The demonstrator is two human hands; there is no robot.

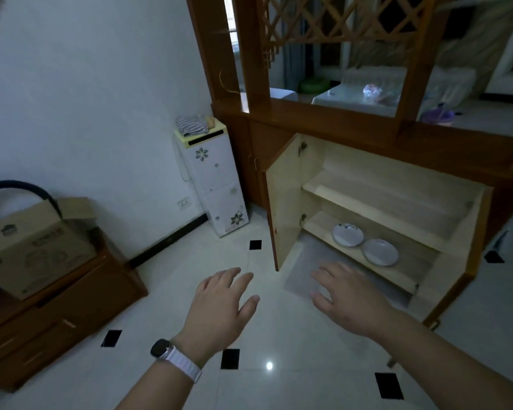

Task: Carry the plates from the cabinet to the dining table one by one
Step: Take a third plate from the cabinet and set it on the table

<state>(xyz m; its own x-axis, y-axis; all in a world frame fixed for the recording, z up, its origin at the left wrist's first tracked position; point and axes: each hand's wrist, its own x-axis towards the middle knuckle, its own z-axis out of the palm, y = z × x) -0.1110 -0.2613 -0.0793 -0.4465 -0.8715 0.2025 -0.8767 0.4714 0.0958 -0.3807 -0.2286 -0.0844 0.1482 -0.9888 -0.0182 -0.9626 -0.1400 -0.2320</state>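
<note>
Two white plates lie side by side on the middle shelf of the open wooden cabinet (397, 202). The left plate (347, 235) has a blue pattern; the right plate (380, 252) looks plain. My left hand (222, 309), with a watch on its wrist, hovers open over the floor in front of the cabinet door (283, 202). My right hand (348, 297) is open too, fingers spread, just short of the cabinet's lower opening and below the plates. Neither hand touches a plate.
The cabinet door stands swung out to the left. A white floral water dispenser (216, 184) stands left of the cabinet by the wall. A cardboard box (33, 247) sits on a low wooden drawer unit (57, 321) at far left. The floor (279, 335) is glossy white tile.
</note>
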